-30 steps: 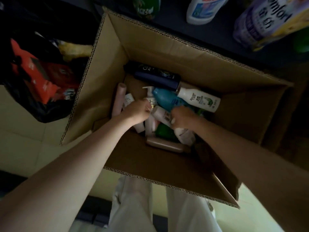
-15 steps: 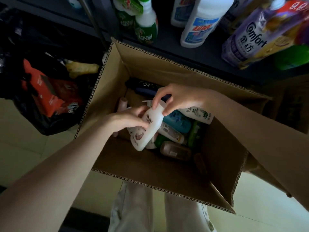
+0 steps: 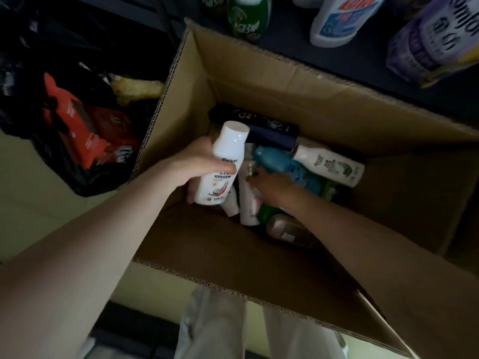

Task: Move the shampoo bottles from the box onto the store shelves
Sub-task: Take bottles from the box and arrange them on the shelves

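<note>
Our left hand point(image 3: 199, 167) grips a white bottle point(image 3: 223, 164) above the box point(image 3: 259, 244); our right hand point(image 3: 272, 183), fingers unclear, should grasp another bottle's middle.

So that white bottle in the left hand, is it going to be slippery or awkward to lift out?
Probably easy. The left hand wraps round the white bottle, so it looks slim and rigid. Its glossy plastic may be a little slippery. The rounded body would likely roll if laid down.
</note>
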